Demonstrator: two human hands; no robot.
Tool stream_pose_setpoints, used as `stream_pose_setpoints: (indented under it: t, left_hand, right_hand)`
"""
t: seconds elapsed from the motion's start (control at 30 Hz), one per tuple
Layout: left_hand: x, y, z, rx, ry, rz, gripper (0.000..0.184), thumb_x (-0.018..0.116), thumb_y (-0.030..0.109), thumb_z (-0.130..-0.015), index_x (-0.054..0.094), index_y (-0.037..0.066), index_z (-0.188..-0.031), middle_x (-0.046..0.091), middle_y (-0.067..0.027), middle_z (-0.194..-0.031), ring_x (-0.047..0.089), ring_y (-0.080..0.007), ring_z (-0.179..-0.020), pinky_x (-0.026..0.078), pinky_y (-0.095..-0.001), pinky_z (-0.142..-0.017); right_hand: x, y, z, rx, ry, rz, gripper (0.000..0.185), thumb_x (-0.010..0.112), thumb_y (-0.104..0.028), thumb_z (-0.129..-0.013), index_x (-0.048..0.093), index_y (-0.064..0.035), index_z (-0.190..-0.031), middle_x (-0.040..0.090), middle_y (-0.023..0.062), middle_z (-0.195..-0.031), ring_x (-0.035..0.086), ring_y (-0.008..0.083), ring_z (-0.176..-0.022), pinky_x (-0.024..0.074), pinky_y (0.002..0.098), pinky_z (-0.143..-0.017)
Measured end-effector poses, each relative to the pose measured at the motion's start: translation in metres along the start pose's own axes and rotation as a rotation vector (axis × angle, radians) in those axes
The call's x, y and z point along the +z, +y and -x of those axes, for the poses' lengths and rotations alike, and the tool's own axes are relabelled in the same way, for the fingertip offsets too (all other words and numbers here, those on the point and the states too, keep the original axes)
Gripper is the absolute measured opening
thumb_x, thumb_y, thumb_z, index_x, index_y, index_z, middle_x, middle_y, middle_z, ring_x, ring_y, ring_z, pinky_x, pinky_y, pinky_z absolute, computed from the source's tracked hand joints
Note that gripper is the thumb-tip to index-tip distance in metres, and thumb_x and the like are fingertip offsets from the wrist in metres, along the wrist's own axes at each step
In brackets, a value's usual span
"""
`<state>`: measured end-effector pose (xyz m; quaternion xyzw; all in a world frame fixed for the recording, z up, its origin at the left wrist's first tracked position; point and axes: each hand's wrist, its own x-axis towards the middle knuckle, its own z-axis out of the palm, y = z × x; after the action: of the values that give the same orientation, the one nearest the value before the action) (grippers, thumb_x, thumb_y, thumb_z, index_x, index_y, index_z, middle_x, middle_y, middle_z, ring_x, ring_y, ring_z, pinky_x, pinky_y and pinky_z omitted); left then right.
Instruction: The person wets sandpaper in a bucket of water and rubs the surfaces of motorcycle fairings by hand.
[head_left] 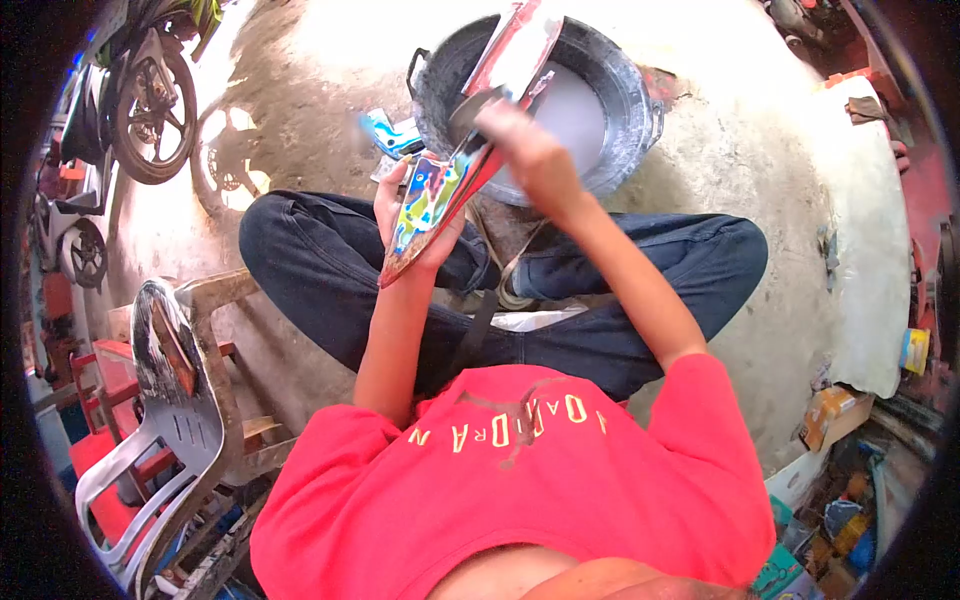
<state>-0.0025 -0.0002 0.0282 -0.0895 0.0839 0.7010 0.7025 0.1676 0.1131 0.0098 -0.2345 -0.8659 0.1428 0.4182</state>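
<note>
My left hand (pixel 447 245) supports a long, narrow panel from underneath, its fingers closed round the edge. This panel (pixel 428 205) looks like a motorcycle body panel, with a colourful blue, green and white graphic at the near end and red along its side. Its far end reaches over a black basin (pixel 432 110). My right hand (pixel 535 150) is closed above the panel's middle, blurred at the fingertips. A dark, flat piece (pixel 474 108) shows at those fingers, pressed against or just over the panel; its exact kind is unclear.
Whitish liquid (pixel 575 125) lies in the basin, between and beyond my crossed legs. Blue-and-white graphic scraps (pixel 393 135) are on the concrete left of it. A paint-smeared plastic chair (pixel 190 400) stands at left, a motorcycle wheel (pixel 155 110) farther off, a cardboard box (pixel 835 415) at right.
</note>
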Motion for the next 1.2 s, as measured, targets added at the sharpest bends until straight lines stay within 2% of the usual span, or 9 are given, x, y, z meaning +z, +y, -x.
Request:
stream_pose_setpoints:
  t: [0.07,0.2,0.27,0.33,0.53,0.7,0.87,1.07,1.2]
  left_hand:
    - [0.0,0.001,0.0,0.0,0.055,-0.027,0.026,0.053,0.022,-0.099,0.065,0.002,-0.108,0.072,-0.0166,-0.106,0.071,-0.0288,-0.097,0.06,-0.045,-0.085]
    - [-0.042,0.02,-0.013,0.246,0.076,-0.564,0.032,0.055,0.029,-0.095,0.066,0.0,-0.106,0.073,-0.0164,-0.097,0.072,-0.0303,-0.093,0.056,-0.0473,-0.091]
    - [-0.042,0.036,-0.018,-0.131,0.053,-0.089,0.036,0.053,0.031,-0.096,0.064,0.0,-0.11,0.072,-0.0175,-0.104,0.07,-0.0308,-0.097,0.055,-0.045,-0.092]
    - [-0.038,0.02,-0.013,0.011,-0.199,-0.219,0.037,0.052,0.031,-0.097,0.064,-0.001,-0.111,0.072,-0.0173,-0.106,0.069,-0.0303,-0.102,0.054,-0.0458,-0.095]
    - [-0.017,0.008,-0.007,0.015,-0.025,0.01,0.035,0.053,0.026,-0.097,0.062,-0.004,-0.113,0.07,-0.0205,-0.111,0.07,-0.0334,-0.103,0.058,-0.0478,-0.092]
    - [-0.02,0.013,-0.008,-0.012,-0.118,-0.023,0.033,0.052,0.024,-0.097,0.063,-0.005,-0.109,0.071,-0.0178,-0.106,0.068,-0.0328,-0.107,0.053,-0.0467,-0.098]
    - [-0.018,0.003,-0.009,-0.036,-0.144,0.181,0.037,0.049,0.027,-0.103,0.06,-0.009,-0.111,0.069,-0.0227,-0.111,0.068,-0.0351,-0.108,0.054,-0.0478,-0.099]
    - [-0.008,0.003,-0.006,-0.014,-0.197,0.184,0.035,0.046,0.021,-0.106,0.057,-0.011,-0.114,0.068,-0.0262,-0.114,0.068,-0.0349,-0.109,0.057,-0.0476,-0.097]
    - [-0.023,-0.005,-0.008,-0.031,-0.209,0.16,0.032,0.045,0.017,-0.105,0.058,-0.011,-0.116,0.068,-0.0262,-0.115,0.068,-0.0348,-0.108,0.059,-0.0488,-0.094]
  right_hand:
    - [0.002,0.02,0.002,0.181,0.038,0.058,0.043,0.055,0.005,-0.085,0.064,-0.0045,-0.125,0.066,0.0204,-0.126,0.062,0.035,-0.122,0.0516,0.0437,-0.103]
    - [0.001,-0.083,0.018,-0.251,-0.113,-0.169,0.037,0.061,-0.004,-0.086,0.067,-0.0071,-0.123,0.068,0.013,-0.126,0.065,0.0287,-0.12,0.0528,0.0432,-0.103]
    - [0.005,-0.106,0.022,-0.411,-0.163,-0.283,0.039,0.062,-0.005,-0.085,0.067,-0.0077,-0.123,0.068,0.0112,-0.127,0.065,0.027,-0.121,0.053,0.0427,-0.103]
    - [0.008,-0.067,0.011,-0.321,-0.115,-0.128,0.041,0.059,-0.004,-0.085,0.066,-0.0079,-0.125,0.067,0.0113,-0.128,0.064,0.0274,-0.122,0.0525,0.0422,-0.104]
    - [0.006,0.039,0.011,0.262,0.065,0.014,0.037,0.054,0.0,-0.09,0.063,-0.0007,-0.127,0.065,0.0214,-0.128,0.061,0.0377,-0.123,0.0502,0.0415,-0.105]
    - [-0.001,-0.052,0.012,-0.225,-0.077,-0.101,0.038,0.056,-0.002,-0.089,0.065,-0.0025,-0.126,0.065,0.0199,-0.128,0.062,0.0346,-0.123,0.0497,0.0424,-0.106]
    - [-0.001,0.031,-0.004,0.459,0.109,-0.117,0.041,0.051,0.009,-0.09,0.063,-0.001,-0.128,0.063,0.0221,-0.131,0.059,0.0379,-0.126,0.0477,0.0442,-0.107]
    - [-0.008,-0.038,0.003,-0.102,0.014,-0.104,0.041,0.053,0.006,-0.088,0.062,-0.001,-0.127,0.065,0.0224,-0.125,0.062,0.0369,-0.122,0.0494,0.0446,-0.104]
    - [-0.006,0.008,-0.007,0.039,0.087,-0.076,0.04,0.055,0.002,-0.088,0.063,-0.0036,-0.127,0.066,0.0208,-0.125,0.062,0.0358,-0.121,0.051,0.0433,-0.102]
